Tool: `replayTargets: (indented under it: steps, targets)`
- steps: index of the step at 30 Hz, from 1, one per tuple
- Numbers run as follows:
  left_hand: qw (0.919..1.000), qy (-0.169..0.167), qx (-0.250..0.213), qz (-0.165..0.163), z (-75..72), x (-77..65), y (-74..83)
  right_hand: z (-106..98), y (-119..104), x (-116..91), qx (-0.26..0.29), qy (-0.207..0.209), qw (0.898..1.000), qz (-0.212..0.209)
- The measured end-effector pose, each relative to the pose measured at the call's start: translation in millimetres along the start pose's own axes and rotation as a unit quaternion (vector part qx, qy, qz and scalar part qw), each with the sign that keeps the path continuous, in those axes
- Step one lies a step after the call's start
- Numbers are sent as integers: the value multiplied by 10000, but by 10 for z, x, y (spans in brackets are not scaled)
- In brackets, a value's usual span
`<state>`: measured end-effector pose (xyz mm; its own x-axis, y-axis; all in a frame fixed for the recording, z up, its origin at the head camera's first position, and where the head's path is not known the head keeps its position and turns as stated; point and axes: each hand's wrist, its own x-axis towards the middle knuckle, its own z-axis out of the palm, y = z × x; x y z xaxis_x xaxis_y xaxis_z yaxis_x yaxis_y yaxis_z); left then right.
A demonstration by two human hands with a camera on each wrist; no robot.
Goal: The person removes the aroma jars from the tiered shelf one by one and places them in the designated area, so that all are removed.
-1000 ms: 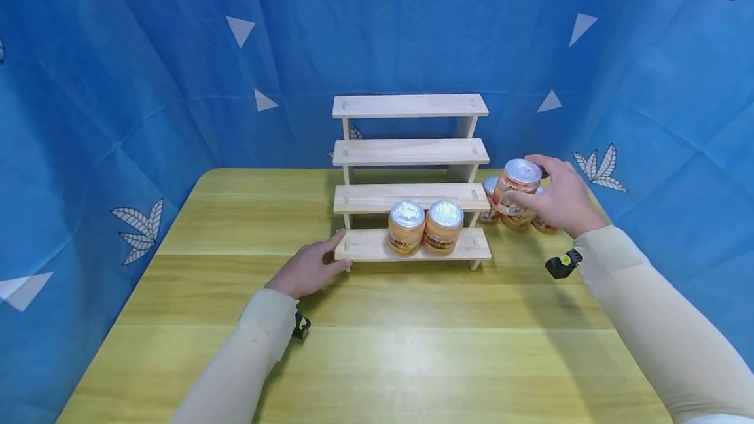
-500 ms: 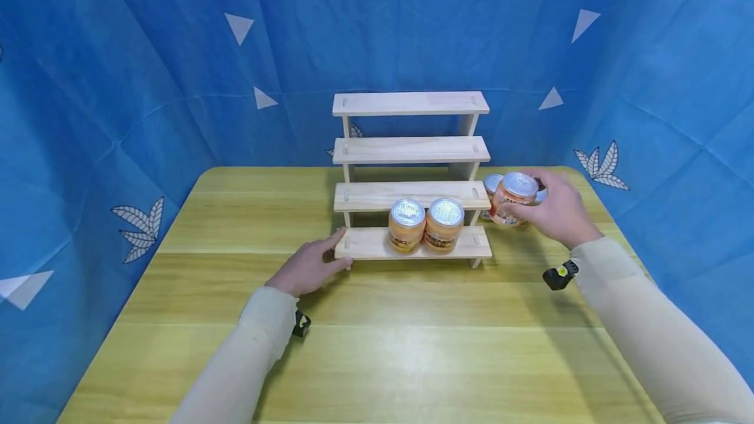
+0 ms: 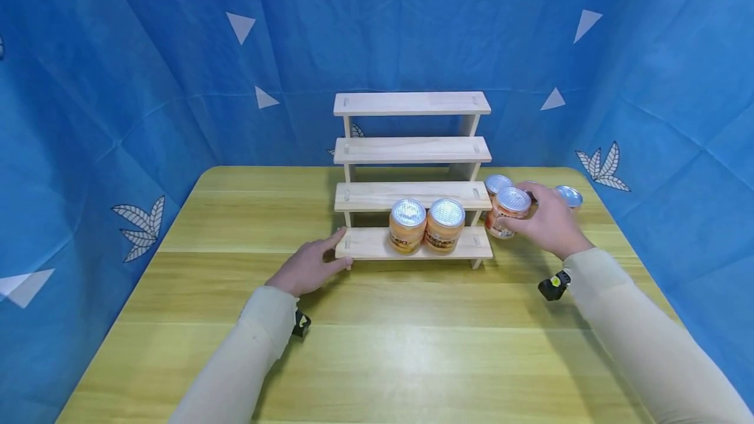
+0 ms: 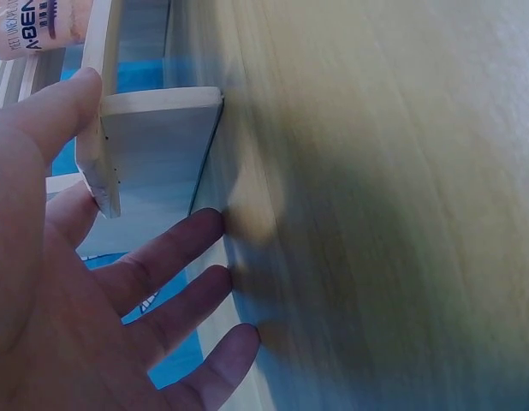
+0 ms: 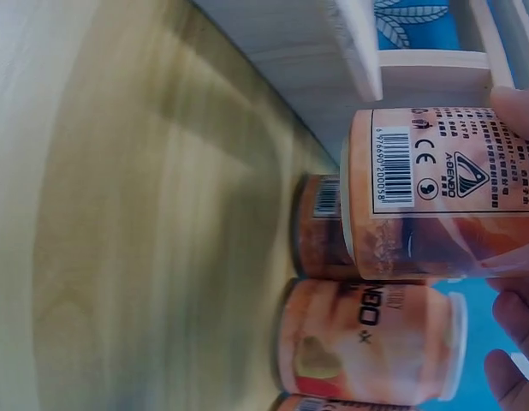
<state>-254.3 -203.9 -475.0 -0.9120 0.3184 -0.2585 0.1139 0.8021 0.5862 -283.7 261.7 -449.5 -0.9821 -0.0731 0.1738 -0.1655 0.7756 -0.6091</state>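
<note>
In the head view my left hand (image 3: 307, 269) pinches the left end of the lowest step of a pale wooden tiered shelf (image 3: 366, 245) between thumb and index finger. The left wrist view shows its other fingers (image 4: 175, 257) apart and nearly straight. My right hand (image 3: 552, 222) holds an orange-labelled jar (image 3: 514, 200) with a ribbed silver lid, upright by the shelf's right side. The right wrist view puts this jar (image 5: 444, 193) off the table, in front of other jars. Two like jars, the left one (image 3: 406, 226) and the right one (image 3: 445, 226), touch on the lowest step.
More jars stand on the table right of the shelf: one (image 3: 497, 182) behind the held jar, one (image 3: 569, 196) beyond my right hand, others partly hidden. The wooden table (image 3: 377, 345) spreads out in front. A blue curtain (image 3: 177, 51) hangs behind and at the sides.
My right hand has brought its jar down and nearer to me, slightly left, uncovering jars behind it. The left hand and both jars on the step have stayed put.
</note>
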Motion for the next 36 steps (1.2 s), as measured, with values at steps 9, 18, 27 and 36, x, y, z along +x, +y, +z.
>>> replayTargets:
  steps: [9,18,27,36]
  targets:
    - [10000,0,17,-41,-15,-18,20,85,86,-1,136,-59,9999,-34]
    - [9999,28,108,-61,-14,-13,15,171,152,-8,67,-10,9997,-245]
    - [9999,4,61,-94,-4,-12,16,202,170,-8,-76,-87,9995,-291]
    - [9999,22,3,-142,-3,-9,-5,237,196,-8,1,-88,9994,-348]
